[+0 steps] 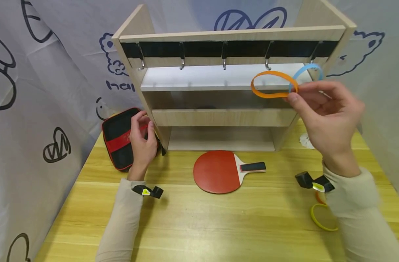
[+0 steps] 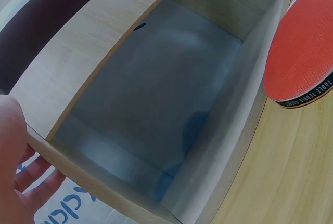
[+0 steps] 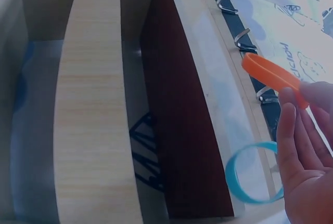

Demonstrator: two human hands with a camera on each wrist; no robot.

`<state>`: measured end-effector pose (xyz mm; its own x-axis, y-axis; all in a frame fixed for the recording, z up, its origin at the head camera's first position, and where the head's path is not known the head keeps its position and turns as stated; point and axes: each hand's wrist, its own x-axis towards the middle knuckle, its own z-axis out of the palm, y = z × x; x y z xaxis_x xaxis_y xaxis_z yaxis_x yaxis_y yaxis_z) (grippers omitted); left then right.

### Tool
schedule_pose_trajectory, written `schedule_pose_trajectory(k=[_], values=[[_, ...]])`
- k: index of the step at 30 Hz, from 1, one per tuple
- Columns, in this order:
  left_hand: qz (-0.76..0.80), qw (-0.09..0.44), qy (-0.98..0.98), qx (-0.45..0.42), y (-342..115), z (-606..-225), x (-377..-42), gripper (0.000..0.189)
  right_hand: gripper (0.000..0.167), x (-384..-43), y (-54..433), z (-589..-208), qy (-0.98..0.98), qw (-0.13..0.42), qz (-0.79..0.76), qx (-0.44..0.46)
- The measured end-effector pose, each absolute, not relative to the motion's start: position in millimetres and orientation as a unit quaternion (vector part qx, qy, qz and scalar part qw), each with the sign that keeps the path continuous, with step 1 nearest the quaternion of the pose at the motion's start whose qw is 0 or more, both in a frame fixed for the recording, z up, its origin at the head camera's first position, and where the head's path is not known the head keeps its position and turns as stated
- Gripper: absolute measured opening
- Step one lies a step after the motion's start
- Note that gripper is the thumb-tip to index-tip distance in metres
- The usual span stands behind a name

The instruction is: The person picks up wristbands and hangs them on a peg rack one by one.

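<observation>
My right hand pinches an orange wristband between thumb and fingertips, in front of the rack's right-hand hooks. Just behind the fingers is a light blue wristband, which appears to hang from the rightmost hook; the hand hides part of it. The wooden rack carries a black strip with several metal hooks. At the rack's left side, my left hand touches the side panel's edge with loosely bent fingers. In the left wrist view, its fingers lie along the panel's outer face.
A red table tennis bat lies before the rack. Left of the rack, a black and red case stands behind my left hand. Beside my right forearm lie a yellow band and a partly hidden orange one. A white object lies right of the rack.
</observation>
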<state>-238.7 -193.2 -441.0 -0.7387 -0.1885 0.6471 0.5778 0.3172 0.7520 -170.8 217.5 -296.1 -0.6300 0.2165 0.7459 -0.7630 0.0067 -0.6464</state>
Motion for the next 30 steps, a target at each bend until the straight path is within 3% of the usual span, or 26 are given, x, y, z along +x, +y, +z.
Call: schedule_pose_trajectory(k=[16, 30], values=[[-0.566, 0.335, -0.741, -0.131, -193.9, -439.7, -238.8, 0.034, 0.015, -188.3, 204.0, -294.9, -0.626, 0.399, 0.651, 0.161], [-0.561, 0.336, -0.746, -0.129, -194.0, -440.6, -238.4, 0.035, 0.019, -178.3, 201.2, -313.8, -0.779, 0.345, 0.509, 0.124]])
